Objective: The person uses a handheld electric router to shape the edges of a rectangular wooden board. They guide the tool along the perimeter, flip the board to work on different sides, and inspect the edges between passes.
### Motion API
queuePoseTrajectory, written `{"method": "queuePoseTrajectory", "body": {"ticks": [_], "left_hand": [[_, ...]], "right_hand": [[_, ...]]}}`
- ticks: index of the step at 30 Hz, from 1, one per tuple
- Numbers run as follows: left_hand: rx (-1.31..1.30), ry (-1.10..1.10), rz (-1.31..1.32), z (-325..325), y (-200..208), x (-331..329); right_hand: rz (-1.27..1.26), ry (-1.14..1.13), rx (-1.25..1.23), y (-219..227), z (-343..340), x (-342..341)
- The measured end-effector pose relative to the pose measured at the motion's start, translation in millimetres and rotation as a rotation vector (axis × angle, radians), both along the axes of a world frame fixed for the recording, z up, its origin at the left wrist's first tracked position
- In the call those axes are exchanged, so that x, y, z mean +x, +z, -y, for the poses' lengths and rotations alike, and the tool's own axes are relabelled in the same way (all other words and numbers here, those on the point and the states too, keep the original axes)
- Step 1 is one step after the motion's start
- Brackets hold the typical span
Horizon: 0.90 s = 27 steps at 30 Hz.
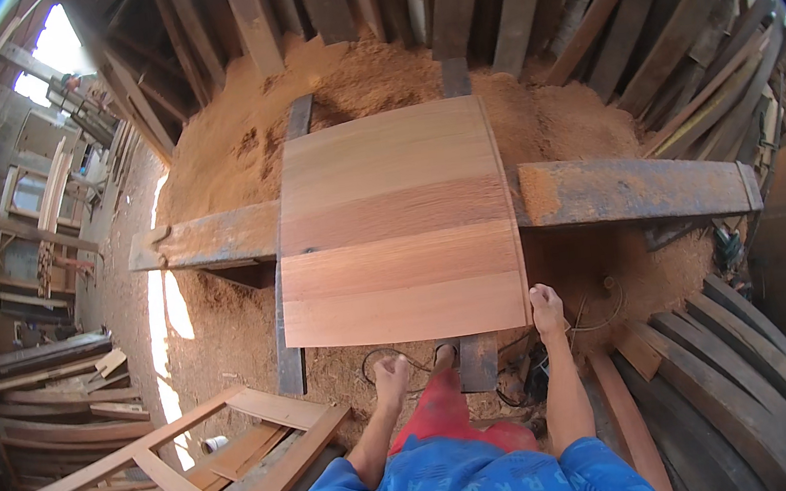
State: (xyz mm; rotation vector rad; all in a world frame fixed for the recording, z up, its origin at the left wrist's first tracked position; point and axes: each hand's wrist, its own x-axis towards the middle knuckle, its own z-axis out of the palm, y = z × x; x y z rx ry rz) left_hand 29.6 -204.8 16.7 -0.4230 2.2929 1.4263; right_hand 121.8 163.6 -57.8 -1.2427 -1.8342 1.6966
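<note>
A wide wooden panel (398,245) made of several edge-joined boards lies flat in front of me. It rests across a long grey beam (641,186) and two narrower dark bars (290,356) that run away from me. My right hand (547,307) is closed beside the panel's near right corner; I cannot tell whether it touches the edge. Just off the panel's near edge, left of centre, my left hand (392,377) is curled closed, apart from the wood. The insides of both hands are hidden.
Reddish sawdust (372,76) is heaped behind the panel. Upright planks (324,4) lean along the far side. At lower left lies a wooden frame (182,482) on boards; stacked planks (714,383) fill the lower right. A dark power tool (535,375) and cable lie near my feet.
</note>
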Motion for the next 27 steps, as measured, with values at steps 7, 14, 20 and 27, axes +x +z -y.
{"method": "queuePoseTrajectory", "body": {"ticks": [7, 14, 20, 27], "left_hand": [[0.94, 0.774, -0.011, 74, -39, -108], [0.953, 0.692, 0.063, 31, -37, -94], [0.938, 0.653, -0.003, 69, 19, -40], [0.777, 0.509, -0.202, 125, 128, -6]], "right_hand": [[0.145, 0.149, -0.17, 27, 43, -53], [0.17, 0.063, -0.171, 19, -1, -29], [0.038, 0.106, -0.402, 40, 16, 12], [-0.247, 0.319, -0.638, 175, 70, 81]]}}
